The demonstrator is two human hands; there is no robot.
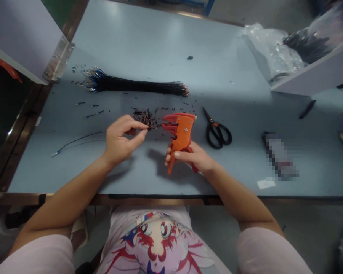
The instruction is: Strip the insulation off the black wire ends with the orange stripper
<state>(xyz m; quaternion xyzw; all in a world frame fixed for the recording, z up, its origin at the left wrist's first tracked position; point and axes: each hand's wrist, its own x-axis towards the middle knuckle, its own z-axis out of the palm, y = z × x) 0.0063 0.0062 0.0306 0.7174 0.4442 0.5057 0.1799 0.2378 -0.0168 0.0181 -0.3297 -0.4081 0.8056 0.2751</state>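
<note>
Between the thumb and forefinger of my left hand (125, 137) is a thin black wire (82, 135). Its long end trails left across the table to a blue-and-silver tip. The short end points right, close to the jaws of an orange-and-red wire stripper (183, 131). My right hand (193, 156) is wrapped around the stripper's handles. Whether the wire end touches the jaws I cannot tell. Behind my left hand lies a pile of small black and copper-coloured scraps (145, 117). Farther back rests a long bundle of black wires (137, 85) with blue and silver ends at the left.
Black-handled scissors (217, 131) lie right of the stripper. A pixelated object (280, 154) and a white slip (266, 184) are farther right. Clear plastic bags (280, 49) sit by a white panel (317, 72) at the back right. Several short wire pieces (95, 113) lie left.
</note>
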